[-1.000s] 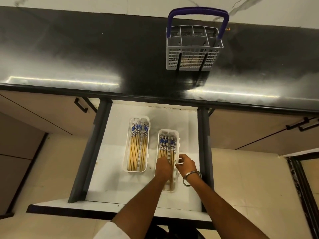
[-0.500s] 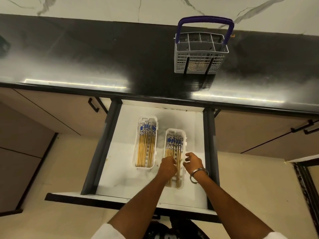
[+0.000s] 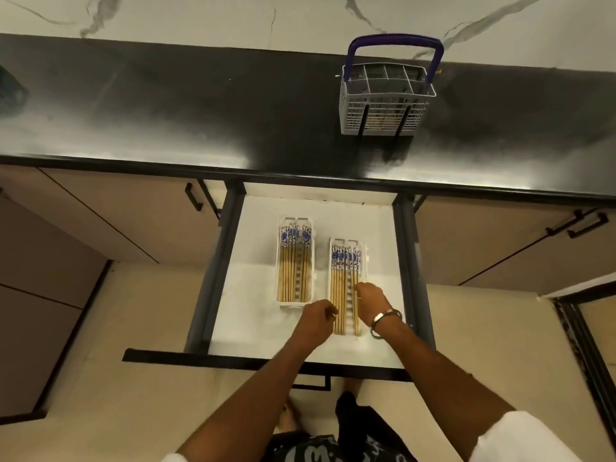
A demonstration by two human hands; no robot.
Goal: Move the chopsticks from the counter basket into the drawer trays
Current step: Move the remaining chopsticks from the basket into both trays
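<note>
An open white drawer holds two white trays. The left tray is filled with bamboo chopsticks that have blue-patterned tops. The right tray holds more chopsticks. My left hand hovers with loosely curled fingers at the right tray's near-left edge and holds nothing visible. My right hand, a metal bangle at the wrist, has bent fingertips down on the chopsticks at the tray's right side; a pinch cannot be made out. The grey basket with a purple handle stands on the black counter.
Tan shapes show faintly through the basket's lower mesh. Dark drawer rails run along both sides, and the drawer front juts out towards me. Closed cabinet doors with black handles flank the drawer. A marble wall backs the counter.
My left hand has slid off the right tray's chopsticks to its left edge. My right hand has moved from the tray's right rim onto the chopsticks. The camera view has shifted back.
</note>
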